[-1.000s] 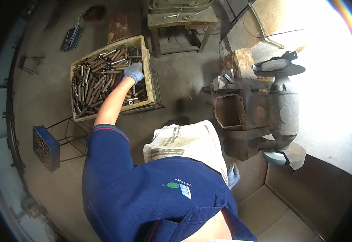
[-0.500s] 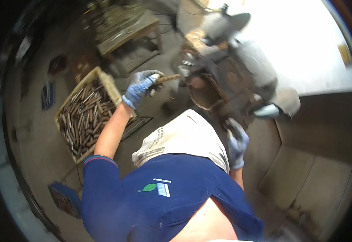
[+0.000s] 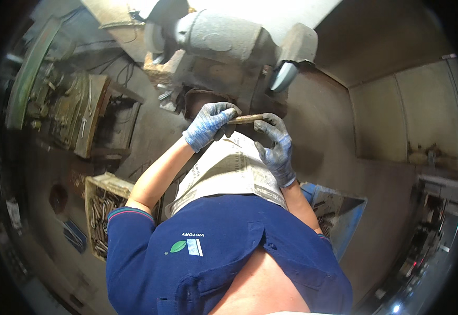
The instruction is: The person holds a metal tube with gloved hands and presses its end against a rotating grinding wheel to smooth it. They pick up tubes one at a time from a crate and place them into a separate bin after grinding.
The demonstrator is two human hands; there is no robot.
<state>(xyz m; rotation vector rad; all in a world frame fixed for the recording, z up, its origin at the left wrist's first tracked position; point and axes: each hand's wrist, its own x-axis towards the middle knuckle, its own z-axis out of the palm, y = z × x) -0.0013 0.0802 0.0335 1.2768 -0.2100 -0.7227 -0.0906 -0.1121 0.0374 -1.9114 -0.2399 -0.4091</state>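
Note:
In front of my waist, my left hand point(image 3: 210, 124), in a blue and grey work glove, pinches one end of a slim brownish metal piece point(image 3: 246, 119). My right hand point(image 3: 277, 149), gloved the same way, has its upper fingers closed at the piece's other end, while its thumb stands away from it. The piece lies nearly level between both hands, its two ends covered by fingers. Just beyond them is a grey machine point(image 3: 221, 37) that looks like a bench grinder, with a dark open box below it.
At the left stands a pale crate point(image 3: 109, 181) of slender metal pieces. A blue bin point(image 3: 352, 220) is beside my right arm. A wooden bench point(image 3: 97, 105) with a green-framed machine stands at the far left. Metal panels point(image 3: 381, 118) line the right. A pale apron point(image 3: 229, 173) covers my lap.
My view has turned right, so the crate and machine appear farther left. My right hand has come up from beside the machine to the metal piece, which my left hand still holds.

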